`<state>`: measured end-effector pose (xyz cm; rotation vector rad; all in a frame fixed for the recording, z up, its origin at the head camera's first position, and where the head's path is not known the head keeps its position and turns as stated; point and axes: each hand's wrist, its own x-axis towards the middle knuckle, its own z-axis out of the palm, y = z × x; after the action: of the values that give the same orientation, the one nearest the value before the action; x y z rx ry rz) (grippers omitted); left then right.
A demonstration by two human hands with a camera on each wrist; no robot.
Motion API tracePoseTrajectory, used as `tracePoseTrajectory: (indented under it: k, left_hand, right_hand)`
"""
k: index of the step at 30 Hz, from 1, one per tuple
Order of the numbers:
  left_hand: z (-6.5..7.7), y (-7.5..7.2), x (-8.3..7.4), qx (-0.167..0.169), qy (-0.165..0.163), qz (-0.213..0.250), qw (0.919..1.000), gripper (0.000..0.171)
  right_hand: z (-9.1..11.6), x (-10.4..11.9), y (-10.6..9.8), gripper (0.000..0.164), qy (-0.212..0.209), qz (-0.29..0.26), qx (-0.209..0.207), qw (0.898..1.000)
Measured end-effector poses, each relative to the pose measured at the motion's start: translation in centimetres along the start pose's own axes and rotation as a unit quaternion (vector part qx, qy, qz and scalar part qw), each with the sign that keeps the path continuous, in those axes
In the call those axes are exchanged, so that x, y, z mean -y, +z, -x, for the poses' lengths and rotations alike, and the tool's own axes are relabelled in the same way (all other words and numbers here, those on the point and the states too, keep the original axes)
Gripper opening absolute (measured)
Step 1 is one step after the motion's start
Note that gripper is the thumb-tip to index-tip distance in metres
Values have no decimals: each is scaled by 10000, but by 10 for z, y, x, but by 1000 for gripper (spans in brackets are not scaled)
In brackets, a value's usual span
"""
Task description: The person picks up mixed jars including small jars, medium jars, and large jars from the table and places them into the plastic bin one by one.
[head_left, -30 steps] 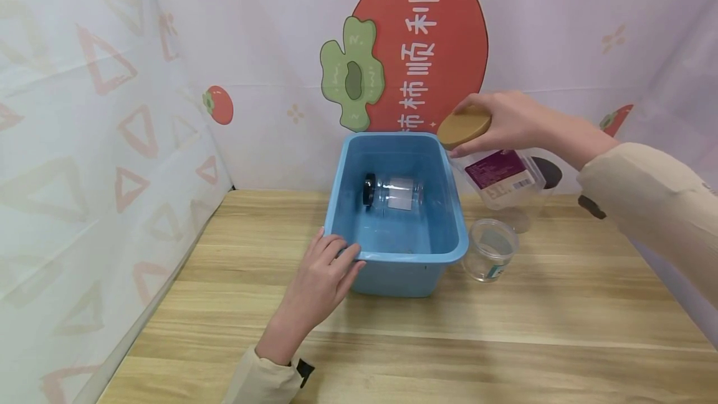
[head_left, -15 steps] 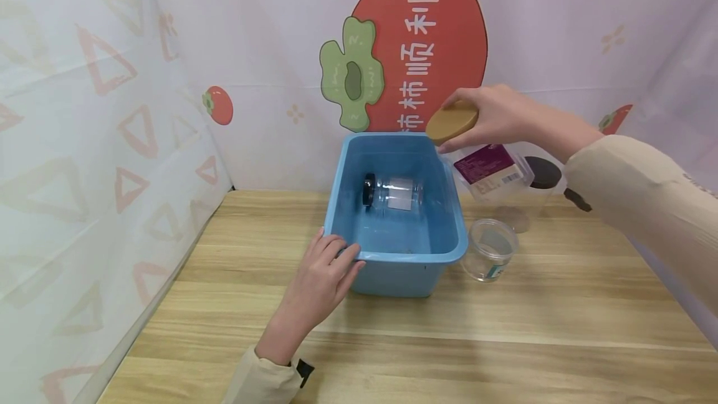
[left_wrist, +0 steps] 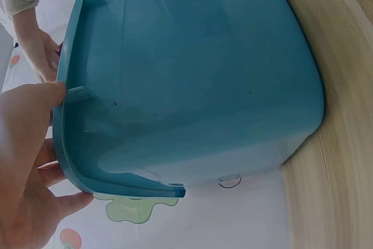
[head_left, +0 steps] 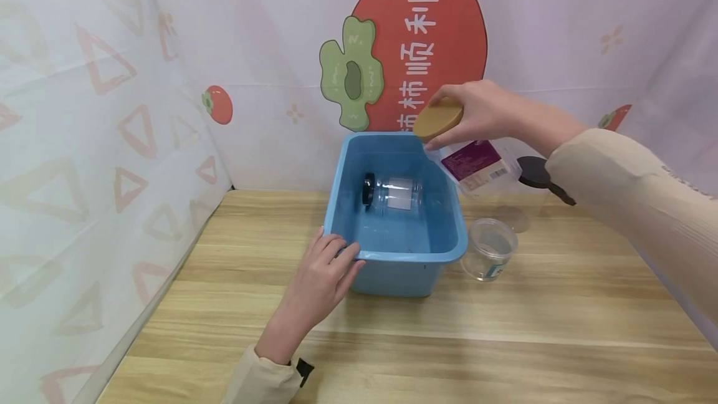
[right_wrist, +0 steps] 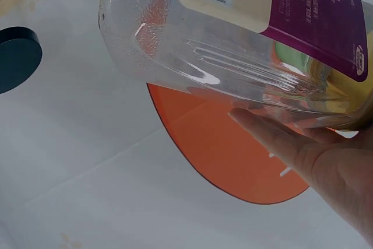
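Observation:
In the head view, my right hand (head_left: 477, 108) grips a clear plastic jar (head_left: 473, 164) around its yellow lid (head_left: 439, 119). The jar hangs tilted, lid toward the left, overlapping the right rim of a blue plastic bin (head_left: 392, 278). A purple and cream label with a barcode covers part of it in the right wrist view, where its clear wall (right_wrist: 175, 56) fills the top. My left hand (head_left: 316, 285) holds the bin's near left corner; the left wrist view has the thumb outside the rim and the fingers over it. Inside the bin lies a clear jar (head_left: 399, 194) with a black lid.
A small clear jar (head_left: 489, 249) stands right of the bin on the wooden table (head_left: 533, 341). Behind it is a taller clear jar with a black lid (head_left: 533, 171), partly hidden by the right forearm. A printed cloth backdrop (head_left: 269, 30) hangs close behind the bin.
My right hand has moved left and slightly up with the yellow-lidded jar, bringing it farther over the bin's right rim. The left hand and the bin have stayed in place.

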<state>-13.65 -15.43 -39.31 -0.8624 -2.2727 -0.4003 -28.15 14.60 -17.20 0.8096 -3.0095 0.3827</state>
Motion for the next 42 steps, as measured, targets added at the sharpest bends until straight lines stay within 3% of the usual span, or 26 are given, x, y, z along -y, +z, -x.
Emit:
tracePoseTrajectory:
  k: [10,42]
  left_hand:
    - [-1,0,0,9,-12,7,10000,20]
    - [-2,0,-1,47,-81,-59,9999,25]
  right_hand:
    - [-6,14,1,85,-78,66,1,9999]
    - [-29,40,24,81,-250,-255,167,9992]
